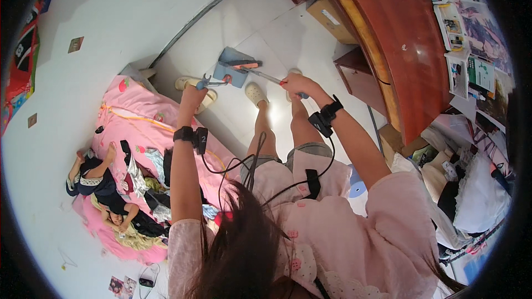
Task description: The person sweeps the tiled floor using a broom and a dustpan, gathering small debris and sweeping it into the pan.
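Note:
My left hand (192,97) is closed around the blue-topped handle of a long-handled dustpan. Its blue-grey pan (235,56) rests on the floor ahead of my feet. In my right hand (302,86) is the upper part of a broom's handle, which slants down and leftward. The broom head (244,64), with orange along it, lies over the dustpan. Whether anything has been swept into the pan is too small to make out. Black bands with small boxes and cables sit on both my forearms.
A pale clog (255,94) is on my foot; loose slippers (208,101) lie by the bed. On the pink bed (133,97) at left are clothes (158,202) and a lying person (105,182). A reddish-brown desk (410,50) and a cardboard box (331,19) stand at right.

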Demonstrator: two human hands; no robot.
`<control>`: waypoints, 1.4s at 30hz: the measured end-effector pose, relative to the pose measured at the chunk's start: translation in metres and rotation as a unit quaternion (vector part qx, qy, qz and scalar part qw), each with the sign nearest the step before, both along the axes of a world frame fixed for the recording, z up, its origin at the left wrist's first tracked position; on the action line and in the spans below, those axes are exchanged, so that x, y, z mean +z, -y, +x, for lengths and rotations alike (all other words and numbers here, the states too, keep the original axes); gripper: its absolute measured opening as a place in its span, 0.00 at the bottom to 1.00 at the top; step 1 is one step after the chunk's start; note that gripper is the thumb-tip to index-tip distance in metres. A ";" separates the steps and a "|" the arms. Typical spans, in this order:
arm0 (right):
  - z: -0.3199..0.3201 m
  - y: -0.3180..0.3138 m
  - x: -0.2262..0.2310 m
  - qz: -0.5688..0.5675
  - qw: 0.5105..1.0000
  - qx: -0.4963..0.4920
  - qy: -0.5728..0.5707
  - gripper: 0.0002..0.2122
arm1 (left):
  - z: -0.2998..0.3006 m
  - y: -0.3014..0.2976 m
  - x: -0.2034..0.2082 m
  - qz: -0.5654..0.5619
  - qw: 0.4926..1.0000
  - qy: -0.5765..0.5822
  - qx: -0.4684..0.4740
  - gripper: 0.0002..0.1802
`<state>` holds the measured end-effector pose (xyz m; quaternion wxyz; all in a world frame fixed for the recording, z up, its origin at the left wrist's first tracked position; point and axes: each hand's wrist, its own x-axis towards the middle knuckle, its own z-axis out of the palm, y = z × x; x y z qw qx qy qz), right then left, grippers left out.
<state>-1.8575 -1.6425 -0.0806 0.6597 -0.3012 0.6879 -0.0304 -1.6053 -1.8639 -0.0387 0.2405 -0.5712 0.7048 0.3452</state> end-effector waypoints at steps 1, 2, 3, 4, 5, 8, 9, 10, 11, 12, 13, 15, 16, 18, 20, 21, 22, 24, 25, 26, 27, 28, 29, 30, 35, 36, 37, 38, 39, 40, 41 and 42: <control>-0.003 0.000 0.009 0.000 1.000 -0.001 -0.001 0.09 | -0.001 0.002 0.001 -0.009 0.999 -0.031 -0.016 0.23; -0.004 0.001 0.017 -0.001 0.999 -0.033 -0.006 0.10 | -0.001 0.004 0.002 -0.017 0.997 -0.062 -0.031 0.22; -0.004 0.000 0.021 -0.003 0.998 -0.066 -0.011 0.11 | -0.002 0.008 0.004 -0.017 0.997 -0.062 -0.033 0.22; -0.001 0.000 0.019 -0.003 0.998 -0.067 -0.010 0.11 | -0.004 0.012 0.004 0.022 0.999 -0.047 -0.001 0.22; 0.004 0.003 0.016 0.002 0.999 -0.035 -0.033 0.10 | -0.005 0.014 0.005 0.062 0.997 -0.031 0.031 0.22; 0.009 0.007 0.017 0.006 0.998 -0.036 -0.045 0.10 | -0.002 0.011 0.008 0.050 0.998 -0.032 0.010 0.23; 0.008 0.007 0.017 0.004 0.997 -0.070 -0.035 0.10 | -0.003 0.009 0.011 0.053 0.998 -0.031 0.010 0.23; 0.002 0.004 0.015 0.007 0.997 -0.069 -0.034 0.10 | -0.004 0.007 0.016 0.041 0.999 -0.033 0.006 0.23; -0.009 -0.003 0.011 0.007 0.990 -0.133 0.040 0.12 | -0.004 0.005 0.019 0.029 0.999 -0.035 0.003 0.24; -0.019 -0.006 0.011 0.002 0.975 -0.191 0.114 0.13 | 0.001 0.006 0.019 0.026 0.999 -0.034 0.006 0.24; -0.027 -0.009 0.020 0.016 0.962 -0.227 0.150 0.12 | 0.008 0.007 0.017 0.015 0.999 -0.026 -0.013 0.24; -0.042 -0.019 0.022 0.062 0.925 -0.300 0.222 0.10 | 0.013 0.007 0.018 0.003 0.999 -0.017 -0.033 0.25; -0.048 -0.024 0.020 0.109 0.875 -0.372 0.290 0.09 | 0.011 0.007 0.023 0.013 1.000 -0.007 -0.027 0.25; -0.056 -0.030 0.017 0.139 0.848 -0.399 0.320 0.07 | 0.016 0.007 0.026 0.020 1.000 0.003 -0.020 0.25; -0.059 -0.030 0.017 0.216 0.767 -0.476 0.372 0.07 | 0.032 0.008 0.023 -0.010 0.994 -0.066 -0.083 0.25; -0.057 -0.031 0.016 0.216 0.767 -0.475 0.372 0.07 | 0.038 0.007 0.024 -0.010 0.994 -0.066 -0.082 0.25; -0.055 -0.031 0.014 0.225 0.761 -0.487 0.364 0.07 | 0.043 0.006 0.024 -0.023 0.994 -0.076 -0.076 0.24; -0.047 -0.032 0.009 0.234 0.754 -0.499 0.356 0.07 | 0.047 0.002 0.026 -0.034 0.993 -0.087 -0.071 0.24; -0.041 -0.034 0.007 0.180 0.826 -0.436 0.309 0.07 | 0.046 0.000 0.027 -0.030 0.996 -0.043 -0.072 0.23; -0.034 -0.035 0.004 0.124 0.885 -0.367 0.257 0.08 | 0.044 -0.002 0.028 -0.025 0.997 0.002 -0.073 0.22; -0.016 -0.029 0.010 0.082 0.909 -0.328 0.244 0.09 | 0.050 -0.002 0.028 -0.026 0.997 0.006 -0.068 0.22; -0.002 -0.025 0.020 0.084 0.909 -0.328 0.241 0.09 | 0.050 -0.005 0.024 -0.006 1.000 -0.016 0.015 0.23; 0.012 -0.019 0.030 0.032 0.963 -0.221 0.148 0.09 | 0.050 -0.007 0.020 0.012 0.994 -0.036 0.100 0.24; 0.021 -0.013 0.036 -0.023 0.993 -0.107 0.051 0.10 | 0.053 -0.006 0.015 0.011 0.994 -0.036 0.101 0.24; 0.052 -0.004 0.048 -0.050 0.997 0.014 -0.062 0.10 | 0.037 -0.022 0.001 -0.070 0.992 -0.100 0.015 0.24; 0.051 -0.002 0.059 -0.050 0.997 0.008 -0.061 0.09 | 0.029 -0.028 -0.002 -0.068 0.992 -0.102 0.017 0.24; 0.055 -0.008 0.043 -0.069 0.993 0.030 -0.087 0.09 | 0.022 -0.034 -0.003 -0.026 0.996 -0.067 0.058 0.24; 0.054 -0.015 0.029 -0.067 0.993 0.032 -0.089 0.09 | 0.016 -0.040 -0.005 0.017 0.994 -0.033 0.100 0.23; 0.053 -0.021 0.024 -0.133 0.978 0.053 -0.152 0.09 | 0.010 -0.045 -0.002 0.021 0.994 -0.034 0.100 0.23; 0.050 -0.026 0.019 -0.198 0.954 0.073 -0.213 0.10 | 0.004 -0.049 0.003 0.031 0.995 -0.036 0.087 0.23; 0.048 -0.029 0.013 -0.194 0.954 0.073 -0.216 0.10 | -0.001 -0.052 0.007 0.040 0.996 -0.039 0.074 0.24; 0.046 -0.021 0.019 -0.141 0.969 0.068 -0.192 0.10 | 0.005 -0.051 0.000 0.038 0.995 -0.041 0.078 0.24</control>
